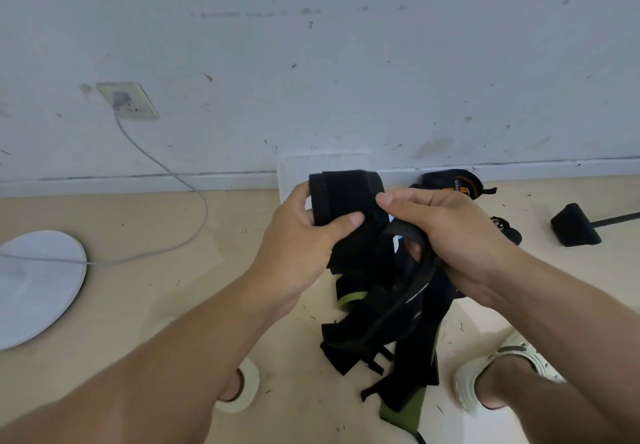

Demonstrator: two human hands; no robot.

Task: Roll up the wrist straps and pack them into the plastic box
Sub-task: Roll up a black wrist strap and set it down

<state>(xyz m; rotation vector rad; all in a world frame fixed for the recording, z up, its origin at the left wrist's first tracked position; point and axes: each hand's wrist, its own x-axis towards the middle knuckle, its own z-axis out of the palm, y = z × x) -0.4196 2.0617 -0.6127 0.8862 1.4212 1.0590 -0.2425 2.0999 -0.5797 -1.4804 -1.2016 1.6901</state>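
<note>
We hold a black wrist strap (346, 197) above the floor (207, 287). Left hand (304, 239) fingers are closed on its partly rolled upper end; right hand (446, 235) fingers grip the loose tail. More straps (391, 339) hang tangled below. A translucent plastic box (294, 173) stands behind against the wall.

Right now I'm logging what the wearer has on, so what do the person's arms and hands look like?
Both forearms are bare, no sleeves in view. The left hand and right hand wear no gloves, rings, watch or wristband. Fingernails are short and unpainted. No markings show on either arm.
</note>
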